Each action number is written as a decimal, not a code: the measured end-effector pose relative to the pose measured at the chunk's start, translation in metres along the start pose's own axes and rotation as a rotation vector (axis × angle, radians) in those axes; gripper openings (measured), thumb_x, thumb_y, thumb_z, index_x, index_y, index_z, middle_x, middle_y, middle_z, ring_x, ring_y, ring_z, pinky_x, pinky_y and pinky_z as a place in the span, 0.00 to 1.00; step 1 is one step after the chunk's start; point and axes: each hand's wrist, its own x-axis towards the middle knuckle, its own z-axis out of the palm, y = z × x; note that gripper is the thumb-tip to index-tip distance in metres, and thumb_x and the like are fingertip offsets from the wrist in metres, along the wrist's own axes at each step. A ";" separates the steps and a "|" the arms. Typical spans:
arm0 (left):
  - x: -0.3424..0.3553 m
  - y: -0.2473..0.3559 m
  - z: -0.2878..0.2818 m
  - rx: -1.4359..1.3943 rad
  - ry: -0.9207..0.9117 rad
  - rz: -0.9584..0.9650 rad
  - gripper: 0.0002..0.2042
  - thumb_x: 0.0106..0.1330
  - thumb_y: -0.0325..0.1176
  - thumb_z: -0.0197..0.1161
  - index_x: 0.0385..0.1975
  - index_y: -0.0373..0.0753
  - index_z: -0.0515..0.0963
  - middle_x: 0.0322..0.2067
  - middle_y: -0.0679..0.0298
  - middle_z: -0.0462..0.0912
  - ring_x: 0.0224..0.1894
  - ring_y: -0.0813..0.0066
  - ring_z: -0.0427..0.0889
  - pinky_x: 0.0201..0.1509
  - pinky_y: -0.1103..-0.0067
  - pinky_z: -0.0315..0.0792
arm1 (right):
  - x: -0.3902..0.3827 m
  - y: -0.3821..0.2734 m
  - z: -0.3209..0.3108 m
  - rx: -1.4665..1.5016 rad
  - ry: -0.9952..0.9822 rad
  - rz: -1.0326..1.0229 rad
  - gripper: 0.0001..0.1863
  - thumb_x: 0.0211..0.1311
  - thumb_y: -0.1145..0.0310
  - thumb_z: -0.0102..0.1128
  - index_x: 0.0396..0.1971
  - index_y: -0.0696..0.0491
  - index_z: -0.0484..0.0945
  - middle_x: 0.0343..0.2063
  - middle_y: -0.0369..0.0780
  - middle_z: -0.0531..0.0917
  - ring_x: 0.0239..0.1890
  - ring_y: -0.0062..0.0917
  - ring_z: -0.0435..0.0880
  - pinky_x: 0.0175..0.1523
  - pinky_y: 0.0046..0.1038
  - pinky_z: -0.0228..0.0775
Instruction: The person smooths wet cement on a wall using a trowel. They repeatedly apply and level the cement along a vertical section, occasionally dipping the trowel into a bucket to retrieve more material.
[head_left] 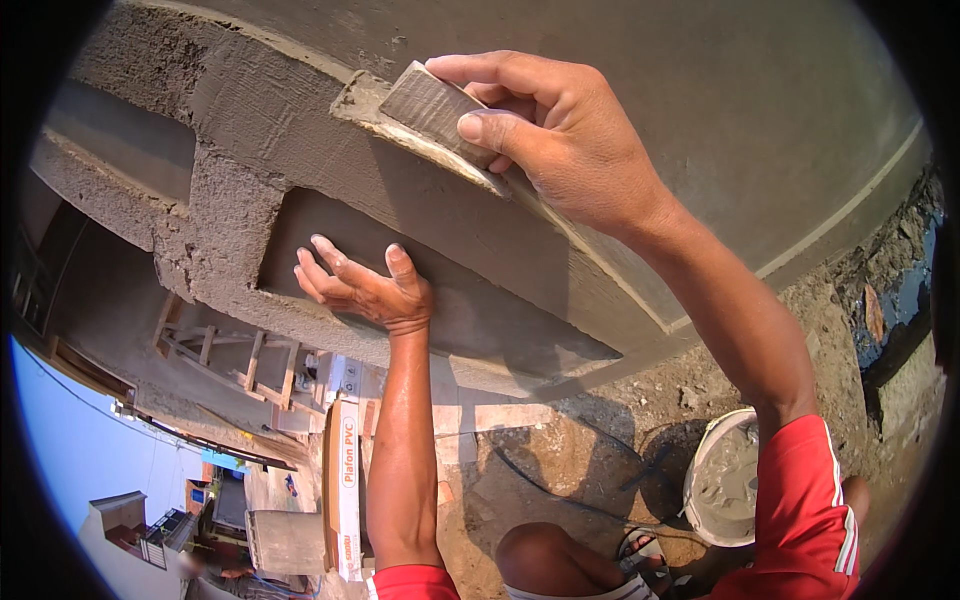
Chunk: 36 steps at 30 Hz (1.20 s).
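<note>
Fingers [495, 68] | right hand [590, 135]: pinching grey block [425, 108] | left hand [378, 295]: spread

Bright sunny daylight; dark shadows across ground [530, 490]; soft sheen on grey wall [790, 130]; foreground sharp; fisheye bending edges, corners black.

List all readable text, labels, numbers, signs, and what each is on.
Long white box: orange-red lettering in two places; legible, wording not copied here.
White-and-blue package beside it: small printed marks, too small to read.
Grey block in the right hand: no lettering visible.
</note>
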 end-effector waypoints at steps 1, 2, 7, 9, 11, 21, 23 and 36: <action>-0.001 -0.002 0.000 0.007 0.001 0.003 0.40 0.70 0.62 0.41 0.66 0.26 0.59 0.65 0.44 0.53 0.68 0.45 0.51 0.69 0.51 0.48 | -0.001 0.007 0.004 -0.013 -0.013 0.004 0.21 0.60 0.77 0.58 0.55 0.55 0.78 0.41 0.41 0.86 0.40 0.22 0.83 0.49 0.24 0.76; -0.001 -0.004 -0.002 0.018 -0.007 -0.002 0.40 0.70 0.62 0.41 0.66 0.26 0.58 0.65 0.44 0.53 0.68 0.45 0.51 0.69 0.51 0.48 | -0.008 0.011 0.004 -0.016 -0.010 0.043 0.21 0.60 0.77 0.58 0.55 0.55 0.78 0.41 0.41 0.86 0.40 0.23 0.83 0.49 0.24 0.76; -0.004 -0.008 -0.003 -0.015 -0.048 -0.041 0.42 0.68 0.64 0.41 0.67 0.27 0.56 0.66 0.45 0.49 0.71 0.44 0.44 0.68 0.47 0.43 | -0.101 0.037 -0.043 -0.094 -0.048 0.255 0.21 0.62 0.76 0.58 0.56 0.55 0.77 0.47 0.42 0.84 0.44 0.23 0.82 0.49 0.26 0.77; -0.003 -0.006 0.001 -0.009 -0.049 -0.029 0.42 0.68 0.63 0.41 0.67 0.27 0.56 0.66 0.45 0.49 0.71 0.44 0.43 0.68 0.47 0.43 | -0.126 0.036 -0.063 -0.070 -0.018 0.340 0.21 0.62 0.76 0.59 0.56 0.57 0.77 0.47 0.43 0.83 0.45 0.23 0.82 0.47 0.25 0.77; -0.003 -0.008 -0.001 0.016 -0.051 -0.024 0.42 0.68 0.62 0.41 0.66 0.26 0.56 0.66 0.45 0.49 0.70 0.44 0.44 0.69 0.48 0.43 | -0.131 0.028 -0.066 0.099 0.082 0.432 0.21 0.61 0.75 0.60 0.55 0.58 0.77 0.47 0.43 0.83 0.44 0.23 0.82 0.45 0.23 0.77; -0.002 -0.003 -0.002 0.024 -0.039 -0.038 0.41 0.68 0.62 0.43 0.68 0.29 0.55 0.67 0.44 0.50 0.69 0.43 0.47 0.69 0.48 0.45 | -0.022 -0.006 0.012 -0.393 0.197 -0.191 0.24 0.52 0.77 0.63 0.53 0.59 0.75 0.37 0.43 0.79 0.38 0.28 0.79 0.41 0.28 0.73; -0.002 -0.001 -0.002 0.015 -0.033 -0.036 0.42 0.68 0.64 0.42 0.68 0.30 0.55 0.67 0.45 0.50 0.69 0.42 0.47 0.69 0.48 0.45 | -0.015 -0.002 0.028 -0.565 0.292 -0.390 0.23 0.49 0.78 0.63 0.49 0.59 0.76 0.35 0.44 0.76 0.38 0.34 0.78 0.43 0.32 0.73; 0.001 0.003 -0.007 -0.026 -0.008 -0.061 0.43 0.68 0.68 0.38 0.67 0.31 0.59 0.66 0.46 0.53 0.69 0.40 0.50 0.68 0.49 0.48 | -0.056 0.008 0.057 -0.687 0.036 -0.453 0.23 0.45 0.81 0.65 0.46 0.60 0.76 0.35 0.45 0.73 0.37 0.36 0.73 0.43 0.35 0.71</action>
